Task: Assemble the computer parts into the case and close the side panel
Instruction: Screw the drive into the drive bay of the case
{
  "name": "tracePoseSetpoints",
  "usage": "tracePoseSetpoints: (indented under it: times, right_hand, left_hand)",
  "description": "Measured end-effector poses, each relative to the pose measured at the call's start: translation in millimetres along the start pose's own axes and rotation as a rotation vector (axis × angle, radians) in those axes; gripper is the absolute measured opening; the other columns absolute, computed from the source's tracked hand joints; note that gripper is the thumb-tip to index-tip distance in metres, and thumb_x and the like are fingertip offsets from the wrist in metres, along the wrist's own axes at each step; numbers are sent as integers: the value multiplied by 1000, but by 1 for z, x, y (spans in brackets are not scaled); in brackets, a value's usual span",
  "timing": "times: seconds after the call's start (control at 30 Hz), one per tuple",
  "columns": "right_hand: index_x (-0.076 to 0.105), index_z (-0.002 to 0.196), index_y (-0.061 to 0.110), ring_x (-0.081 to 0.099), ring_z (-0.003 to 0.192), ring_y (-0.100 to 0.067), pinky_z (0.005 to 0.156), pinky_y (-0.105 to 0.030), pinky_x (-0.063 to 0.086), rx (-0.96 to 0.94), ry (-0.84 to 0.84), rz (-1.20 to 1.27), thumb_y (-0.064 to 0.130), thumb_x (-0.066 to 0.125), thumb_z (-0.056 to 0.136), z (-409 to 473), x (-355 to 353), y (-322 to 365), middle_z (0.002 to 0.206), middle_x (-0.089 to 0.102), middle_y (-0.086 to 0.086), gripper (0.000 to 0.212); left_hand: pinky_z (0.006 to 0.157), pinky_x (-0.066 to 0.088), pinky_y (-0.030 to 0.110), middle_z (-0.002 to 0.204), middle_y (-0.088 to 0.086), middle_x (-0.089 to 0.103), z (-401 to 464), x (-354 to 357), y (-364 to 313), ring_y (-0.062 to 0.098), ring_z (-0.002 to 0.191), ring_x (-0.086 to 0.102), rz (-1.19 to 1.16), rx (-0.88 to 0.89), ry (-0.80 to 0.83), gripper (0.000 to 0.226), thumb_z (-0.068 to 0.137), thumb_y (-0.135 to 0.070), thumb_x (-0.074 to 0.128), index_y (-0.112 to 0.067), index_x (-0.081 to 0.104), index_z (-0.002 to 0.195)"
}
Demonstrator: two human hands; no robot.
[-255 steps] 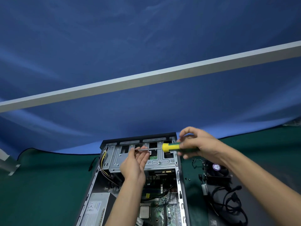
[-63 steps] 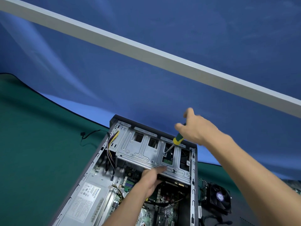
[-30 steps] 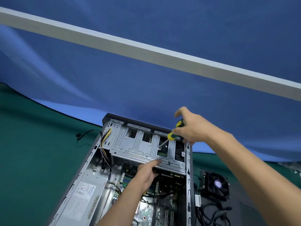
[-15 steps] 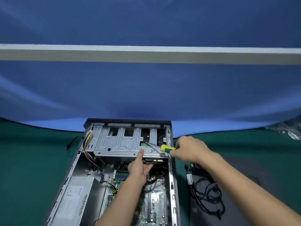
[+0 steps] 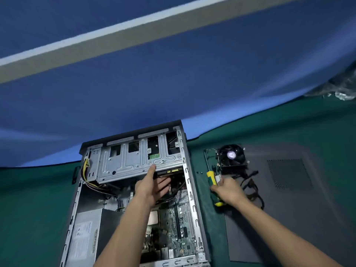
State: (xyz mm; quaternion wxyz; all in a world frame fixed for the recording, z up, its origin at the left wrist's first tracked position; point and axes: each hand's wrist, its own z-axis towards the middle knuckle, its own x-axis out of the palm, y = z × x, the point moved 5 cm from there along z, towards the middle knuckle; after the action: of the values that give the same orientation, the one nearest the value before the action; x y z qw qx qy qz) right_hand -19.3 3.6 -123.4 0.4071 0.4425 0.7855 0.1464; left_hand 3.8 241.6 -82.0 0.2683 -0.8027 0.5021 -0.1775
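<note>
The open computer case (image 5: 193, 199) lies flat on the green mat, its motherboard (image 5: 173, 224) and grey power supply (image 5: 84, 234) exposed. A silver drive cage (image 5: 127, 162) spans the far end. My left hand (image 5: 154, 185) reaches into the case with fingers straight, the thumb tip touching the cage's lower edge. My right hand (image 5: 228, 191) is right of the case and grips the yellow-green screwdriver (image 5: 212, 183), whose shaft lies along the mat pointing away. The dark side panel (image 5: 285, 199) lies flat on the right.
A black CPU cooler fan (image 5: 232, 156) sits at the panel's far left corner, with black cables (image 5: 252, 187) coiled in front of it. Two small screws (image 5: 199, 172) lie on the mat beside the case. Crumpled plastic (image 5: 342, 89) is at the far right.
My right hand has drawn the screwdriver away from the drive cage and lowered it to the mat right of the case. My left hand stays at the cage's lower edge. The view has tilted.
</note>
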Motion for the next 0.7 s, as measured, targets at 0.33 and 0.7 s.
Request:
tracePoseSetpoints:
  times: [0.33,0.7]
  right_hand:
    - [53,77,10,61,82,-25,64,-28,44,-35,8,-387,30,59,89,11,22,0,84,61,-6,24]
    - [48,70,22,54,62,-16,57,-26,38,-305,-115,-18,43,44,97,-15,-1,61,63,56,4,35]
  left_hand:
    - [62,54,35,99,18,67,-4,6,1,24,82,68,28,-25,-7,48,91,-47,53,-8,50,119]
    - [51,52,18,81,10,67,-12,-3,23,17,65,60,118,297,-178,22,96,0,40,2,58,109]
